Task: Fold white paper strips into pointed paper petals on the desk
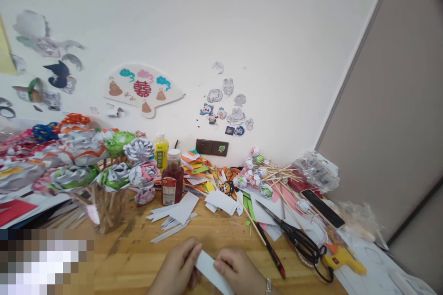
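Note:
A strip of white paper [212, 273] is stretched between my two hands, low over the wooden table [134, 258]. My left hand [182, 265] pinches its upper left end between thumb and fingers. On the other side, my right hand [238, 269] grips the strip along its right edge, thumb on top; a bracelet circles that wrist. The strip's lower end runs out of the picture. Just beyond my hands lie a loose pile of cut white paper strips [182, 212] and some folded white paper [224, 202].
To the right lie black scissors [301, 239], a yellow glue gun [346, 260], a pen [273, 253] and a phone [323, 207]. Behind stand a bottle of red drink [172, 182] and a yellow bottle [161, 152]. Paper flowers [83, 147] on sticks crowd the left, some in a clear cup [107, 212].

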Available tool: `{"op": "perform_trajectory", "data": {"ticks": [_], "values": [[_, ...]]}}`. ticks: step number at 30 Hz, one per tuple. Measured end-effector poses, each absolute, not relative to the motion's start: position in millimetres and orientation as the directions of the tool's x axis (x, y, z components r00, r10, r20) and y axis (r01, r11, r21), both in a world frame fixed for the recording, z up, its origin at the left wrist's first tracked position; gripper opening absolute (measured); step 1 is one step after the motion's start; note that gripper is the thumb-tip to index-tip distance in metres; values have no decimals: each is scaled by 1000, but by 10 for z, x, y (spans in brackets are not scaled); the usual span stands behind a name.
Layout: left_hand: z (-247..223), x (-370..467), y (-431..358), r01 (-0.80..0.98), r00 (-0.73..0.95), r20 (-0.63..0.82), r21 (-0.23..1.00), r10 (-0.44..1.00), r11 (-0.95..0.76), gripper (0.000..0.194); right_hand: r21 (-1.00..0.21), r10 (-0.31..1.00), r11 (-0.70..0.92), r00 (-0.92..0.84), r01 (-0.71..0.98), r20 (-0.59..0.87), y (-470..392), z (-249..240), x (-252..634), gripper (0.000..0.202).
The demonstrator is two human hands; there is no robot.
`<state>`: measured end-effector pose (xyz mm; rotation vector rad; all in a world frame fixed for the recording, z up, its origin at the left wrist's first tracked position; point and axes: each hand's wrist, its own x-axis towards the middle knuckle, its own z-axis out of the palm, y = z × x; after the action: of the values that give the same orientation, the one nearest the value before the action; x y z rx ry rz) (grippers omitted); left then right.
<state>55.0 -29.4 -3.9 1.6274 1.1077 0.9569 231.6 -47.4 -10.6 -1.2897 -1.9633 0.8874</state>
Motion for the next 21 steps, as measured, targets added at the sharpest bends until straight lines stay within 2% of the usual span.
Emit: {"op": "perform_trajectory", "data": {"ticks": [2,5,11,16,21], "values": [[-15,525,-269,247,256,157,943,954,-222,53,-812,939,284,-320,510,128,-467,-97,2334,25],[-6,486,-234,250,245,166,941,955,-228,50,-845,947,253,-301,471,115,-443,-114,2363,28],[-64,424,-150,273,156,239,922,958,-274,48,-951,955,75,-297,301,-18,-384,-195,2409,42],[-104,423,-110,232,176,198,944,964,-236,49,-982,933,-4,-352,187,-71,-364,-208,2426,53],[-123,435,-103,184,170,168,963,971,-198,53,-996,925,-14,-377,87,-46,-362,-221,2426,58]]}}
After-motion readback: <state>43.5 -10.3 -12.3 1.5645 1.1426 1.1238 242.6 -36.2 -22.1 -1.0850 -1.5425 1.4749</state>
